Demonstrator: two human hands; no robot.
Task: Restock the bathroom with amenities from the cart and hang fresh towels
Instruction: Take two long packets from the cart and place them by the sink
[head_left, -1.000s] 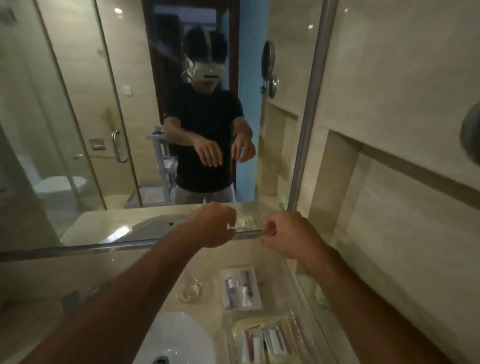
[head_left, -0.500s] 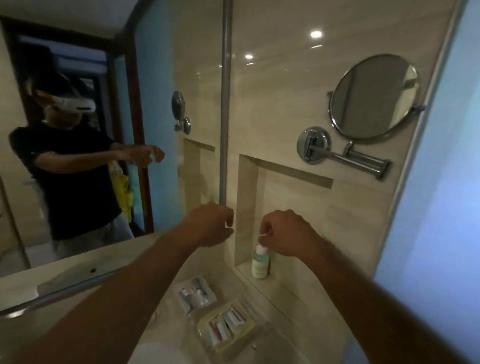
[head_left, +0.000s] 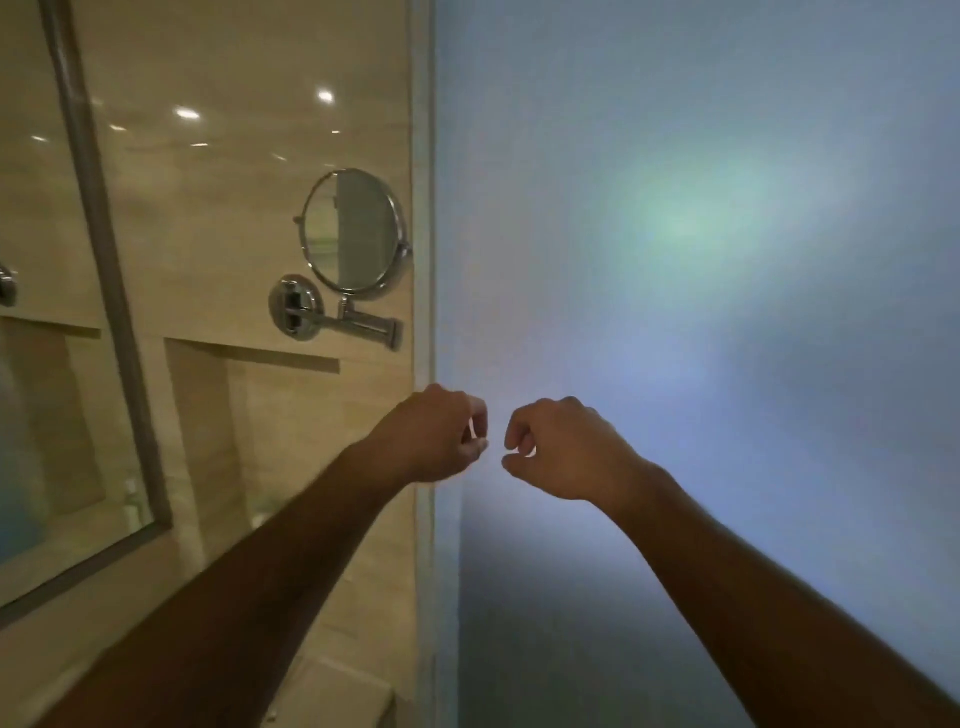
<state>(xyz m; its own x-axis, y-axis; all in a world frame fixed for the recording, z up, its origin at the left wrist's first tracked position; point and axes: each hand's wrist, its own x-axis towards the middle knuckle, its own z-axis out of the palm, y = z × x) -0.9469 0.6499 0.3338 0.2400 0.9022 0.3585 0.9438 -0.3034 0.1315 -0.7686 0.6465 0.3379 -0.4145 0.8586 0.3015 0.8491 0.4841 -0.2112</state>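
Head view: left hand (head_left: 439, 434) and right hand (head_left: 558, 449) mid-frame, near each other, fingers curled; whether either pinches anything, cannot tell. No amenities, towels or cart in view. Risk: view faces blank wall (head_left: 701, 260), so a reach could knock round mirror (head_left: 353, 231).

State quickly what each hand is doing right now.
Left hand: fingers curled, nothing visibly held.
Right hand: fingers curled, nothing visibly held.

Only a thin pale sliver (head_left: 471, 431), too blurred to identify, shows between the curled fingers (head_left: 477, 411) of the left hand (head_left: 434, 436).
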